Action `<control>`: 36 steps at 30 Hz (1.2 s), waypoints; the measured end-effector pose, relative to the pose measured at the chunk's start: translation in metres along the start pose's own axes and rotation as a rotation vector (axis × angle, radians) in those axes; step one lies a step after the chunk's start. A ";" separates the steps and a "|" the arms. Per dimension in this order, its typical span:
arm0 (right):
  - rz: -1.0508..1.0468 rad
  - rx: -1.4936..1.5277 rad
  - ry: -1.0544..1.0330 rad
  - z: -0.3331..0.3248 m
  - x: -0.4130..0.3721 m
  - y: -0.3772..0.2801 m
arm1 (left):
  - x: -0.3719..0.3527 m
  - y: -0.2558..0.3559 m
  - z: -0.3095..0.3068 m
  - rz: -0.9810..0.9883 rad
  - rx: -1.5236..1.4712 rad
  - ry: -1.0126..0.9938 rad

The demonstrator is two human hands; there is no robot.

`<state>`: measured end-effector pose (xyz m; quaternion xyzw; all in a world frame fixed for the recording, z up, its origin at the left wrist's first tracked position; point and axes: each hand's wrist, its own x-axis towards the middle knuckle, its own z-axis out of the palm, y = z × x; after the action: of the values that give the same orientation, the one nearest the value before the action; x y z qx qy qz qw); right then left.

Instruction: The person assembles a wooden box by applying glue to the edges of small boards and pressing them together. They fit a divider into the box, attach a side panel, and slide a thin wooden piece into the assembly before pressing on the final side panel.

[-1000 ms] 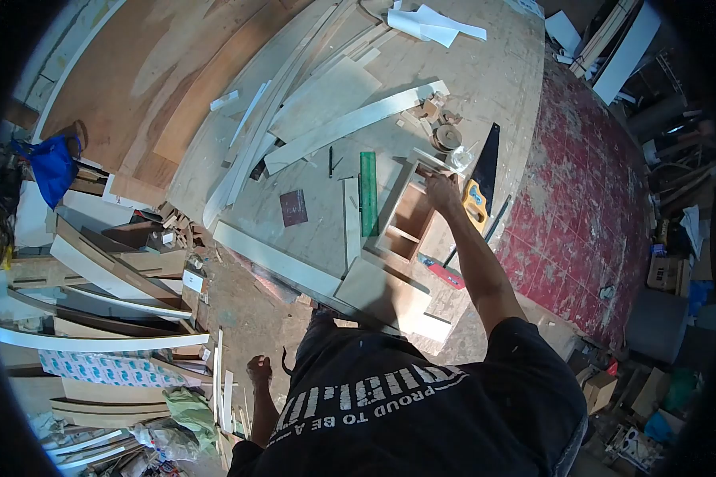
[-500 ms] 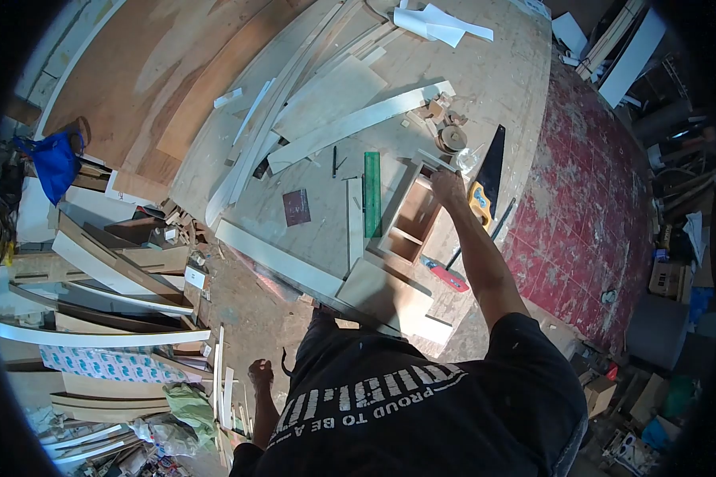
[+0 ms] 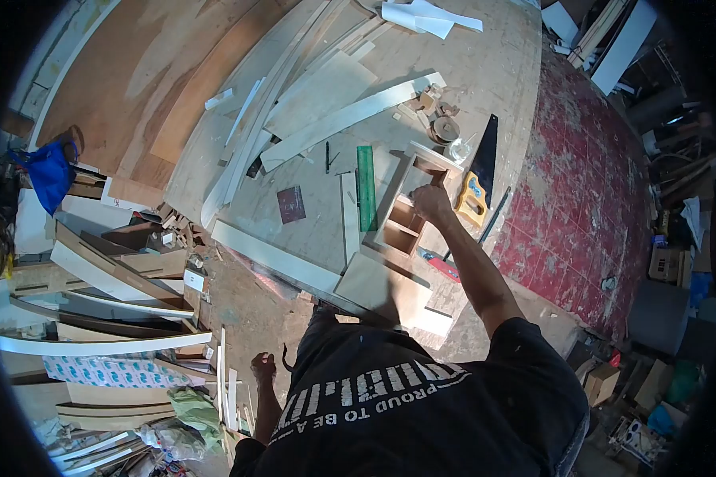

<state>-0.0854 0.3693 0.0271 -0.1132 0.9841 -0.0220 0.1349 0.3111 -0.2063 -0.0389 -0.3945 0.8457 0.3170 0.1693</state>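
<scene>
My right hand [image 3: 431,203] is over the middle of an open wooden box [image 3: 393,208] with dividers inside, its fingers closed. Whatever it may hold is hidden beneath the knuckles. A thin pale strip [image 3: 436,153] lies across the far end of the box. Down at my side hangs my left hand [image 3: 263,366], loosely curled, with nothing visible in it. Along the box's left side lies a green ruler [image 3: 366,188]. To the right are a handsaw [image 3: 475,191] with a yellow handle and a red-handled tool [image 3: 440,265].
Wood strips and boards [image 3: 350,119] cover the back left of the workbench [image 3: 485,56]. A roll of tape [image 3: 445,129] and a clear jar [image 3: 457,150] stand beyond the box. Sandpaper [image 3: 291,204] lies left of the ruler. Curved wooden pieces [image 3: 111,343] are stacked on the left.
My right hand has moved from the far end of the box toward its middle, nearer me. The view has shifted slightly. My left hand still hangs at my side.
</scene>
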 end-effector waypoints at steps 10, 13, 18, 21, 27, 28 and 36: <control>-0.043 -0.040 0.005 0.004 0.000 -0.003 | 0.000 -0.002 -0.003 -0.027 -0.067 0.003; -0.029 0.007 0.027 0.002 -0.004 -0.004 | -0.009 0.005 -0.004 -0.040 -0.031 -0.003; 0.006 0.066 -0.016 -0.007 -0.009 -0.006 | -0.014 0.012 -0.006 -0.009 -0.032 0.018; -0.009 0.081 0.005 -0.003 -0.006 -0.003 | 0.001 -0.002 -0.002 0.015 0.006 0.004; -0.021 0.112 0.022 -0.006 -0.011 0.000 | 0.016 -0.008 0.000 -0.007 -0.038 -0.036; -0.006 0.101 -0.020 -0.008 -0.011 0.001 | 0.018 -0.006 0.001 -0.002 -0.037 -0.037; 0.021 0.133 0.027 -0.006 -0.020 -0.003 | 0.008 0.024 -0.006 0.030 -0.003 -0.001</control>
<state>-0.0679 0.3710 0.0385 -0.0931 0.9834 -0.0875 0.1288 0.2875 -0.2030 -0.0296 -0.3817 0.8511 0.3209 0.1645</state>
